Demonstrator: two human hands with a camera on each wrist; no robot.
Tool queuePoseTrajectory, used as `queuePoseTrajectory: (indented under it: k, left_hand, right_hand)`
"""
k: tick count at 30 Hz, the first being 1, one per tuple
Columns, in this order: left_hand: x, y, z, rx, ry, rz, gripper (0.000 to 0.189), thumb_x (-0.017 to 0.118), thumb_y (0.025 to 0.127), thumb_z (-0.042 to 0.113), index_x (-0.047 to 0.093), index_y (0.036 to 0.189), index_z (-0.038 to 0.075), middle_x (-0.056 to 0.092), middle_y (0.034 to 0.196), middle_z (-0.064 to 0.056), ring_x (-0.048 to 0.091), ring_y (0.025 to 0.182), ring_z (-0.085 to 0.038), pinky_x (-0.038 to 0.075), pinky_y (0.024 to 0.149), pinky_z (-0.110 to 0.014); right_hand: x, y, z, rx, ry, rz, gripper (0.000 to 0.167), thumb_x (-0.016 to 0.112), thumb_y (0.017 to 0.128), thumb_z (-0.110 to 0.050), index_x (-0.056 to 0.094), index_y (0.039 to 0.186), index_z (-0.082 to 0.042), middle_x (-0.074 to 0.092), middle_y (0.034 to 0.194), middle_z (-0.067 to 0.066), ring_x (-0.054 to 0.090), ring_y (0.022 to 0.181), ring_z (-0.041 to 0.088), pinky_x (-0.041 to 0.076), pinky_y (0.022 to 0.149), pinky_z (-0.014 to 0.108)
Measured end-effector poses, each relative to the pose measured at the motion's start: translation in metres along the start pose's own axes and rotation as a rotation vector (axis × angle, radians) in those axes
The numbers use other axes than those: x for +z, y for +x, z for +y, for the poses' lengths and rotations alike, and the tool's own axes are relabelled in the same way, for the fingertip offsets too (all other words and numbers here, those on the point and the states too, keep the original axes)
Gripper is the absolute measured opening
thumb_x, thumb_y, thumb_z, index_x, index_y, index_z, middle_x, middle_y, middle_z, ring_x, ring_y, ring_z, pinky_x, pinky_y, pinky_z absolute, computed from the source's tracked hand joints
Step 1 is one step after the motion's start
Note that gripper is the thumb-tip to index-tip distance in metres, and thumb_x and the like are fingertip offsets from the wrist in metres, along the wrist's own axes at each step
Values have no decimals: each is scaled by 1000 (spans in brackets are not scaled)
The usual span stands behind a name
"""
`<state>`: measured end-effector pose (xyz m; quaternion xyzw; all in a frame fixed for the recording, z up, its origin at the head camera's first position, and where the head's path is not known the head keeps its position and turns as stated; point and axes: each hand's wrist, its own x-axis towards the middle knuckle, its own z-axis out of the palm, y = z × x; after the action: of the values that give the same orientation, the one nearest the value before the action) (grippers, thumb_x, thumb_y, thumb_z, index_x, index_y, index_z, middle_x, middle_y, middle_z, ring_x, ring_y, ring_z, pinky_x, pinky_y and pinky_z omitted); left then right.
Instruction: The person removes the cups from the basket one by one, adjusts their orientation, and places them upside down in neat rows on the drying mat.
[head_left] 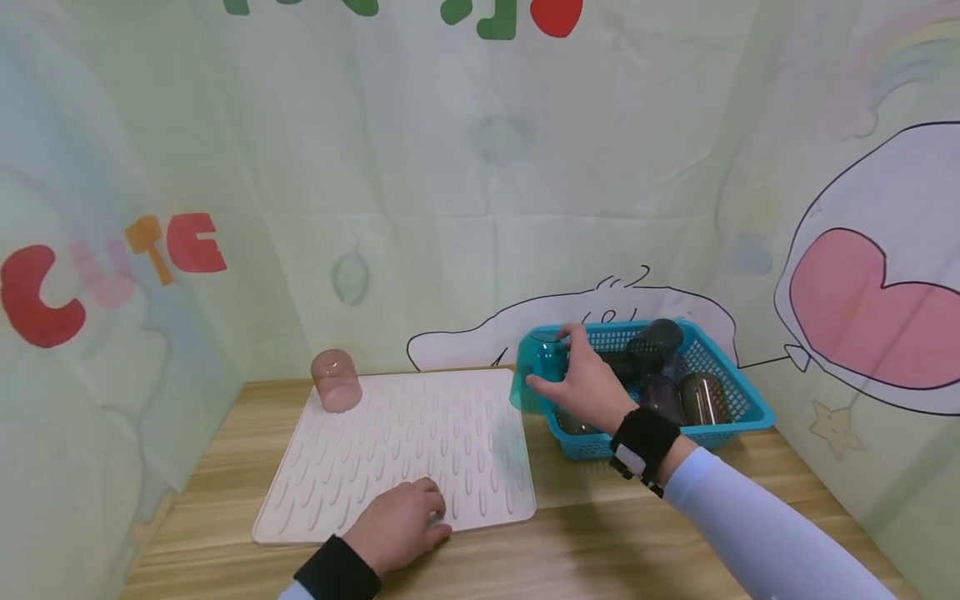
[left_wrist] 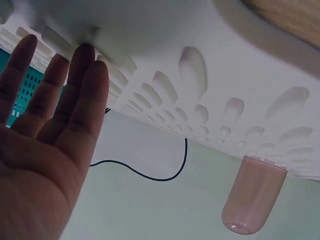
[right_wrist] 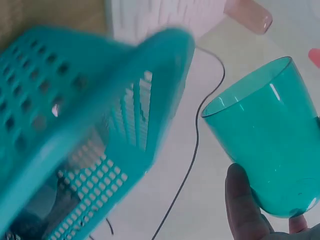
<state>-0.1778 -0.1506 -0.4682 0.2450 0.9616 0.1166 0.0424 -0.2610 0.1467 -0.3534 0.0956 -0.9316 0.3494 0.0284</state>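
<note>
My right hand [head_left: 588,379] grips a clear teal cup [head_left: 529,373] between thumb and fingers, beside the basket's left end. In the right wrist view the teal cup [right_wrist: 267,135] is off the table, its base toward my palm. My left hand [head_left: 397,521] rests at the front edge of a white ribbed mat [head_left: 420,442], holding nothing. Its fingers [left_wrist: 80,100] are extended in the left wrist view. A clear pink cup [head_left: 336,382] stands mouth down on the mat's far left corner.
A blue perforated basket [head_left: 720,358] sits right of the mat with several dark clear cups, one a brownish cup [head_left: 703,400]. The wooden table [head_left: 202,500] ends at a printed curtain [head_left: 450,208] behind and at both sides.
</note>
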Motion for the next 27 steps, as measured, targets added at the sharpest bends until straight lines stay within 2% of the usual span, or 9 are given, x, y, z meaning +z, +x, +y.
queuePoseTrajectory:
  k: [2, 4, 9, 12, 15, 21, 27]
  left_hand:
    - [0, 0, -1, 5, -4, 2, 21, 75, 89, 39, 71, 90, 19, 62, 92, 6, 51, 74, -9, 54, 76, -34]
    - [1, 0, -2, 11, -5, 9, 21, 75, 89, 39, 72, 93, 18, 63, 93, 6, 54, 76, -9, 55, 78, -34]
    - [2, 1, -5, 11, -11, 45, 25, 74, 90, 38, 73, 102, 15, 66, 99, 4, 63, 87, -12, 57, 82, -37]
    - [1, 2, -6, -14, -48, 77, 29, 73, 92, 36, 71, 110, 14, 68, 106, 1, 67, 96, -16, 58, 87, -40]
    - [-2, 4, -7, -56, -153, 101, 35, 72, 93, 33, 67, 122, 13, 67, 117, -2, 68, 103, -18, 58, 91, -42]
    - [-12, 11, -7, -165, -426, 142, 53, 67, 99, 32, 49, 146, 15, 60, 136, -8, 64, 115, -23, 56, 97, -45]
    - [-20, 17, -3, -159, -651, 206, 61, 63, 102, 34, 37, 154, 16, 51, 148, -11, 56, 132, -29, 51, 107, -46]
  right_hand:
    - [7, -1, -2, 3, 12, -7, 86, 74, 90, -49, 20, 150, -17, 50, 147, 20, 65, 111, 33, 57, 96, 54]
    - [13, -3, -5, -3, 24, -19, 85, 74, 90, -49, 21, 149, -18, 46, 151, 18, 64, 112, 34, 56, 97, 53]
    - [24, -7, -13, -12, 41, -38, 82, 76, 89, -47, 25, 147, -19, 47, 150, 16, 63, 102, 31, 59, 89, 48]
    - [31, -8, -15, -12, 52, -49, 83, 78, 88, -46, 26, 146, -19, 48, 149, 16, 62, 103, 31, 59, 91, 50]
    - [37, -11, -16, -5, 73, -70, 84, 79, 87, -46, 27, 147, -19, 50, 146, 17, 61, 106, 32, 59, 93, 52]
    - [51, -16, -17, -24, 93, -104, 84, 80, 85, -46, 30, 147, -19, 55, 138, 16, 62, 107, 32, 60, 90, 51]
    - [61, -21, -18, -35, 116, -158, 86, 82, 84, -45, 31, 146, -18, 57, 136, 17, 63, 109, 32, 61, 86, 51]
